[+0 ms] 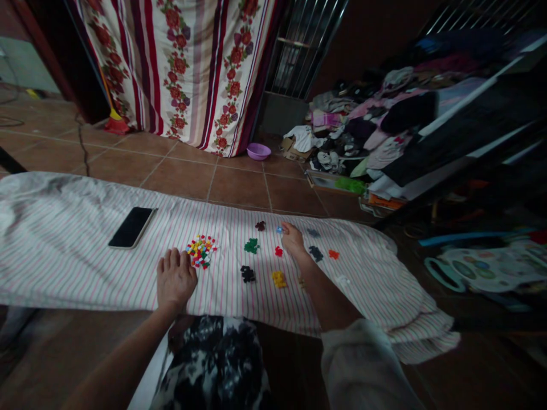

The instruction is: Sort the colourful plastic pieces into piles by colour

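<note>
My left hand (176,278) lies flat on the striped cloth, fingers stretched out, at the near-left edge of a mixed pile of small coloured pieces (202,250). Farther right, my right hand (293,239) has its fingertips pinched together at a little light-blue cluster (280,229); whether a piece is between them is too small to tell. Single-colour clusters lie around it: dark brown (260,226), green (252,245), red (278,251), black (247,274), yellow (279,279), dark grey-blue (315,253), grey (313,232), orange (334,254) and white (343,279). My right forearm partly covers a tan cluster (301,282).
A dark-screened phone (132,228) lies on the cloth (77,245) at left. Beyond the cloth are a floral curtain (183,68), a purple basin (258,151), a red-and-yellow broom (116,122) and heaped clothes (363,125). A dark frame stands at right.
</note>
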A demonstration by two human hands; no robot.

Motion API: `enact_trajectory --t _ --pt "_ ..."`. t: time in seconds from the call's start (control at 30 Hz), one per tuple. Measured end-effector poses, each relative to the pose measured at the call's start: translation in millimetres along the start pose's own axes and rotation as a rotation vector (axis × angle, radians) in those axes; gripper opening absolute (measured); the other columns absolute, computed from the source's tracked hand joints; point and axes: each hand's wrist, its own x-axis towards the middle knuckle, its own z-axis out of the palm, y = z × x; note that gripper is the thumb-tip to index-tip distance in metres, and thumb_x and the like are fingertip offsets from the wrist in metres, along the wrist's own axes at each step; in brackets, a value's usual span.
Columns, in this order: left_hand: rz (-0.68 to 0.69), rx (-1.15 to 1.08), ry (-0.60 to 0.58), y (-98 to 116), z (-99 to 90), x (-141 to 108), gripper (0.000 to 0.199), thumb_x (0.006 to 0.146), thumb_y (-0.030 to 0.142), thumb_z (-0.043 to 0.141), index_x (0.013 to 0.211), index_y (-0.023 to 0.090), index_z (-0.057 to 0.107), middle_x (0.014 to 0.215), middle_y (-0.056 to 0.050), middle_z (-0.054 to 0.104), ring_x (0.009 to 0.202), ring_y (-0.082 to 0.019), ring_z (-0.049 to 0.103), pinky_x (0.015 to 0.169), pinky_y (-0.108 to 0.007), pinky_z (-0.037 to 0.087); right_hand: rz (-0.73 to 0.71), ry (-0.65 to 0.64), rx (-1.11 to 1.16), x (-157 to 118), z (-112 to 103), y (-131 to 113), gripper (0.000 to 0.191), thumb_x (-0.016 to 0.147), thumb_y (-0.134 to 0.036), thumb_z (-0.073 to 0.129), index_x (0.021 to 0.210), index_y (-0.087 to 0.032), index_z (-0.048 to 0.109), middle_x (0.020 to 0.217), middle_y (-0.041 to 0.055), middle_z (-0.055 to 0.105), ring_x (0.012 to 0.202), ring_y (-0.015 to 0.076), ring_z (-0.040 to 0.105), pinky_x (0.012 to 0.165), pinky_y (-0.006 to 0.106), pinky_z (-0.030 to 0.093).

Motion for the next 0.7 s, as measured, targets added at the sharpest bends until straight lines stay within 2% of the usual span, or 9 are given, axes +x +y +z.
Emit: enact_trajectory --t 0.1,0.27,0.4,0.57,0.7 --pt "-0.005 -0.002 0.004 0.3 -1.2 0.1 0.042 0.085 0.027 0.036 0.119 0.011 0.054 0.131 -0.020 0.051 0.127 -0.031 0.042 0.105 -0.047 0.030 -0.034 0.010 0.011 -4.2 -5.4 -14.5 0.049 0.076 -0.005 0.037 0.115 -0.015 0.066 0.113 0.0112 0.067 0.108 0.0205 0.061 0.098 0.034 0.045" --pt "-0.008 -0.011 -0.001 0.0 -1.4 0.2 0.040 0.085 0.028 0.036 0.118 0.013 0.055 0.130 -0.019 0.052 0.127 -0.031 0.042 0.105 -0.048 0.029 -0.241 -0.002 0.124 -23.4 -2.1 -57.2 0.041 0.080 -0.007 0.039 0.106 -0.019 0.069 0.109 0.0077 0.067 0.106 0.0195 0.059 0.099 0.033 0.043" --pt "-0.011 -0.049 0.009 -0.7 -0.7 -0.2 0.041 0.085 0.027 0.036 0.117 0.011 0.056 0.130 -0.021 0.052 0.127 -0.032 0.042 0.105 -0.049 0.030 -0.371 -0.127 0.206 -53.8 18.4 -95.4 0.035 0.082 -0.009 0.043 0.101 -0.020 0.070 0.103 0.0063 0.066 0.099 0.0172 0.060 0.092 0.030 0.046" --pt "-0.024 -0.083 0.019 -0.8 0.3 -0.6 0.040 0.085 0.027 0.037 0.117 0.011 0.056 0.130 -0.020 0.052 0.128 -0.032 0.042 0.105 -0.049 0.029 -0.486 -0.277 0.264 -97.2 52.1 -138.3 0.033 0.085 -0.010 0.046 0.105 -0.022 0.069 0.099 0.0050 0.063 0.093 0.0152 0.060 0.088 0.027 0.047" --pt "-0.015 -0.053 0.027 -0.7 0.8 -0.5 0.040 0.086 0.027 0.035 0.116 0.011 0.055 0.130 -0.021 0.052 0.127 -0.032 0.043 0.104 -0.049 0.030 -0.501 -0.359 0.220 -115.7 69.9 -164.1 0.034 0.088 -0.015 0.047 0.114 -0.026 0.066 0.103 0.0050 0.061 0.095 0.0158 0.058 0.089 0.027 0.047"
